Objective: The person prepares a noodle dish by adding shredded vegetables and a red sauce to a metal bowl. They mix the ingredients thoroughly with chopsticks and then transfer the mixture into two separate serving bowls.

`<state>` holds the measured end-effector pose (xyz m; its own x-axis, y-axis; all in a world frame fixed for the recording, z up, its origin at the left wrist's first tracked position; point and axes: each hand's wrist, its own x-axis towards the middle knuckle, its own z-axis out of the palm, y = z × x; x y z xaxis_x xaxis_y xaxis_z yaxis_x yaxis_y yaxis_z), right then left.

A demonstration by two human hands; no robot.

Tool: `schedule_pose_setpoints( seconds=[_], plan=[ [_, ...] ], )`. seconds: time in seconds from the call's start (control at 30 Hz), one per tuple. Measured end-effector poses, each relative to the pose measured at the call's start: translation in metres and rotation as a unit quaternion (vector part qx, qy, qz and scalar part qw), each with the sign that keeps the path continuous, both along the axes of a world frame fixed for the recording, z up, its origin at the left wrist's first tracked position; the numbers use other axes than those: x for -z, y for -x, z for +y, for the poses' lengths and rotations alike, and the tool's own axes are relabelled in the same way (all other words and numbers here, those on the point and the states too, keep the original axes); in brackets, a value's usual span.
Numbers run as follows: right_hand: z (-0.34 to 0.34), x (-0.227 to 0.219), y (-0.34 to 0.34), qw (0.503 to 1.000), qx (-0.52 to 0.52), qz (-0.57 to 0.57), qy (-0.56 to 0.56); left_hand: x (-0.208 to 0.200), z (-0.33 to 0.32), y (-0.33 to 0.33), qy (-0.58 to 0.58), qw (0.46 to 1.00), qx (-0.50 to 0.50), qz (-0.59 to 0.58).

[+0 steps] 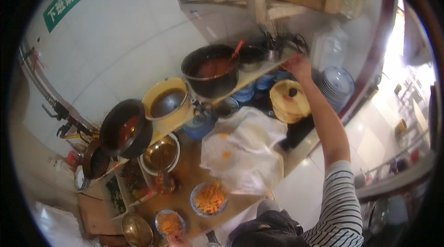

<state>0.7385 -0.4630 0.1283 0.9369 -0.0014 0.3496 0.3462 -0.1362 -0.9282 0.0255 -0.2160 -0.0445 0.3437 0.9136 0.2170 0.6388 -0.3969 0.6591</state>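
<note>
At the lower edge my left hand (pixel 178 241) grips the near rim of a small bowl (pixel 169 224) that holds orange shredded food. Beside it stands a larger blue-and-white bowl (pixel 209 199), heaped with similar food. My right arm, in a striped sleeve, stretches far forward. My right hand (pixel 299 66) is at the right end of the raised shelf, next to a metal cup (pixel 272 54). Its fingers look curled, but blur hides what is in them. Below that hand sits a cream-coloured lidded pot (pixel 290 101) with a black knob.
Along the shelf (pixel 249 79) stand a black pot of red sauce (pixel 210 69), a yellow basin (pixel 166 99) and a tilted dark pot (pixel 126 128). A white plastic sheet (pixel 245 150) covers the counter's middle. Stacked plates (pixel 337 87) stand at the right; a metal bowl (pixel 137 230) lies lower left.
</note>
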Motion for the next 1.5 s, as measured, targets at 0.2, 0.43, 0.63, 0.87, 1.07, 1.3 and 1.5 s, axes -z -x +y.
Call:
schedule_pose_setpoints(
  seconds=[0.2,0.43,0.63,0.87,1.07,1.3,1.5],
  plan=[
    [0.041,-0.027,-0.148,0.827,0.154,-0.181,0.509,0.007,-0.069,-0.025,-0.095,0.990,-0.067,0.084],
    [0.064,-0.006,-0.218,0.816,0.041,-0.180,0.548,-0.085,-0.127,-0.105,0.033,0.976,-0.210,0.049],
    [0.087,0.009,-0.173,0.863,-0.045,-0.204,0.459,-0.065,-0.158,-0.114,0.052,0.979,-0.193,0.032],
    [0.142,0.052,0.008,0.882,-0.309,-0.177,0.309,-0.056,-0.192,-0.092,0.083,0.983,-0.144,0.076],
    [0.130,0.077,0.098,0.857,-0.420,-0.131,0.267,-0.070,-0.169,-0.115,0.066,0.991,-0.093,0.064],
    [0.102,0.081,0.099,0.879,-0.391,-0.108,0.252,-0.077,-0.143,-0.144,0.063,0.997,-0.008,0.038],
    [0.058,0.027,0.065,0.928,-0.288,-0.134,0.195,-0.152,-0.146,-0.189,0.080,0.980,0.129,-0.126]
  ],
)
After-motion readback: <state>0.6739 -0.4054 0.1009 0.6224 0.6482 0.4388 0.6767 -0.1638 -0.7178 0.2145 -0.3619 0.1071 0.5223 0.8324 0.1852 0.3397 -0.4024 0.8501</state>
